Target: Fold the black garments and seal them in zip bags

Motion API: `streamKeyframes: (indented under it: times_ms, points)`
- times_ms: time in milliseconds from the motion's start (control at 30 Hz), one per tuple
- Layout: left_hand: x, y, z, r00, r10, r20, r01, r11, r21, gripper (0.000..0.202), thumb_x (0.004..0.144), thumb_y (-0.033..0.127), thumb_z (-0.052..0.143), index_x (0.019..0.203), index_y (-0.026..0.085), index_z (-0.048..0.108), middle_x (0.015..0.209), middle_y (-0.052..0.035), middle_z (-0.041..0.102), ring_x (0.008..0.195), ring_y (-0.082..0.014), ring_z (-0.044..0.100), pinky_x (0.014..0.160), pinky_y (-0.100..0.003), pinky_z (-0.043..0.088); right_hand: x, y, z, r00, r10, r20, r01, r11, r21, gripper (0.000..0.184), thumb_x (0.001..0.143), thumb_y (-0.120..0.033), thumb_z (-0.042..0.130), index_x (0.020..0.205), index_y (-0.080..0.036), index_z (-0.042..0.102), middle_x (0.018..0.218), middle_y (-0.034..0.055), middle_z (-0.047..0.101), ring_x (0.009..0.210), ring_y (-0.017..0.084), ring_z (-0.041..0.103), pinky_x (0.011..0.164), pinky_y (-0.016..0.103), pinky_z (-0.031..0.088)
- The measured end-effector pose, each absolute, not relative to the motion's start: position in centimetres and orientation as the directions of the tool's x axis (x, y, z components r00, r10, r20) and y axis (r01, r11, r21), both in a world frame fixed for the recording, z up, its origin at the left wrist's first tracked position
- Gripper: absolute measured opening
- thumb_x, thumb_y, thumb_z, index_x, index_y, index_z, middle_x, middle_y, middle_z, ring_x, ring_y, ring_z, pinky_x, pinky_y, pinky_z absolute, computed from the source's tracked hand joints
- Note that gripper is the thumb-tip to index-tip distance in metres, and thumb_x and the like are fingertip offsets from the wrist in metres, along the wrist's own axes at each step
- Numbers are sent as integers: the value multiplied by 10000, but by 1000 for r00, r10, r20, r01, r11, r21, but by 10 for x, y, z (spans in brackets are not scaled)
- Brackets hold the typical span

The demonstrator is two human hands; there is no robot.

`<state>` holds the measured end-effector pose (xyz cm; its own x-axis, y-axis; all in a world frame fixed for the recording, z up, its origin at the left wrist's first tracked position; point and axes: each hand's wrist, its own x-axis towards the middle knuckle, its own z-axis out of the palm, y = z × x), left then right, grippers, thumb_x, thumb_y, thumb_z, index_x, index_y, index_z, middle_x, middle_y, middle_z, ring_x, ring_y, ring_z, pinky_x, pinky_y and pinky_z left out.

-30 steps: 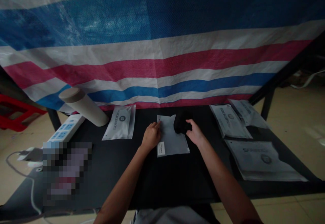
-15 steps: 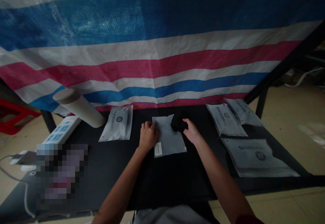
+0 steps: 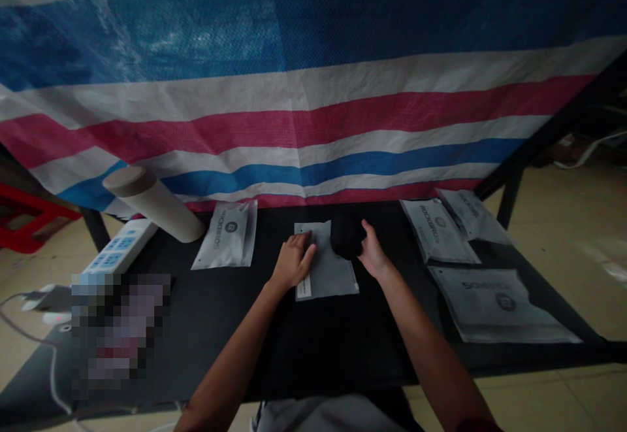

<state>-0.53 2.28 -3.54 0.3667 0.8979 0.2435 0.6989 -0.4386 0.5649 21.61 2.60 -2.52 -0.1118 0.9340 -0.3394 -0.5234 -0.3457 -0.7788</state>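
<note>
Soft, light black bundle point(image 3: 347, 236), to be taken at its sides, is cupped by the right hand point(image 3: 373, 255), grip unconfirmed; open left hand point(image 3: 294, 263) is laid on frosted bag point(image 3: 329, 275).

Bare forearms point(image 3: 431, 353), grey garment point(image 3: 328, 414), dark red cuff point(image 3: 477, 428).

a striped blue, white and pink tarp point(image 3: 294, 92) hangs behind the black table point(image 3: 343, 347). on the table lie a beige cardboard tube point(image 3: 154, 204), a white power strip point(image 3: 120, 248), a rockbros packet point(image 3: 228, 234) at left and three more packets point(image 3: 502, 304) at right. a red plastic stool point(image 3: 24, 226) stands on the tiled floor point(image 3: 563, 255).
</note>
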Motion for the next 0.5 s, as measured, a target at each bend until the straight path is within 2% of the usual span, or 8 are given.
streamKeyframes:
  times_ms: [67, 133, 233, 333, 400, 500]
  points:
    - [-9, 26, -38, 303, 921, 244, 609, -384, 694, 486, 1006, 418, 261, 1388, 156, 410, 1228, -131, 623, 1161, -255, 558, 994, -438, 411, 216, 26, -27, -61, 947, -315, -453, -308, -837, 401, 799, -596, 553, 1025, -286, 673, 1042, 16, 717, 1074, 229, 623, 846, 345, 500]
    - [-13, 28, -40, 229, 946, 231, 518, -319, 794, 501, 1011, 420, 223, 1416, 155, 354, 1211, -130, 631, 1126, -237, 583, 982, -424, 427, 216, 26, -28, 6, 961, -276, -346, -257, -903, 318, 765, -489, 638, 1018, -299, 672, 1028, -10, 707, 1046, 216, 616, 841, 316, 487]
    - [-16, 31, -43, 161, 964, 212, 422, -261, 868, 516, 1002, 447, 246, 1431, 164, 298, 1221, -135, 614, 1089, -225, 598, 949, -412, 453, 217, 25, -26, 11, 981, -193, -215, -186, -959, 290, 717, -335, 688, 1004, -298, 686, 1003, -25, 693, 995, 203, 600, 831, 284, 467]
    - [-16, 33, -44, 136, 970, 202, 356, -238, 904, 577, 949, 463, 416, 1432, 188, 262, 1231, -132, 587, 1090, -222, 595, 938, -399, 465, 219, 23, -21, -28, 991, -131, -177, -134, -975, 316, 708, -263, 666, 1021, -302, 694, 1012, -34, 680, 961, 190, 588, 829, 273, 454]
    - [-16, 35, -43, 144, 969, 200, 346, -238, 907, 730, 843, 434, 603, 1433, 207, 237, 1243, -128, 565, 1073, -224, 595, 915, -387, 476, 219, 22, -20, -39, 992, -119, -176, -124, -976, 348, 703, -239, 653, 1042, -310, 690, 1017, -38, 674, 962, 190, 584, 835, 279, 453]
    - [-18, 35, -39, 192, 954, 231, 367, -288, 885, 909, 693, 294, 728, 1436, 225, 208, 1222, -114, 550, 901, -181, 612, 790, -333, 496, 220, 22, -20, -4, 992, -123, -211, -121, -970, 425, 679, -219, 670, 1091, -322, 668, 1003, -37, 674, 967, 194, 587, 841, 291, 461]
